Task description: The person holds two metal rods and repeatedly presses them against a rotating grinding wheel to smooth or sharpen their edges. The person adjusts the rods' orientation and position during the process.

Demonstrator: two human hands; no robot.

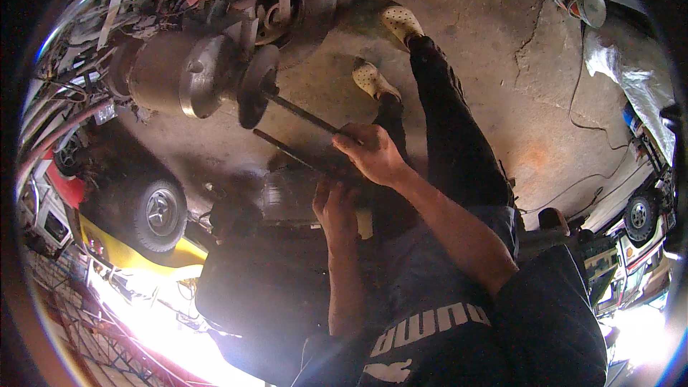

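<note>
A dark, slim metal rod (304,113) is held in my right hand (369,152), fingers closed around its near end. Its far end meets a dark round disc (258,87) mounted on the end of a grey cylindrical motor-like machine (168,72). Below it, a second dark rod (285,149) slants down towards my left hand (335,204). The fingers of that hand are curled at the rod's near end, in shadow. This rod's far tip lies just under the disc, apparently apart from it.
A large tyre (312,3) lies behind the machine. Metal parts and pipes crowd the left side. A wheel (159,215) stands by a yellow panel (129,254). A cable (577,100) trails over the concrete floor (487,50) at right. My feet wear pale clogs (401,23).
</note>
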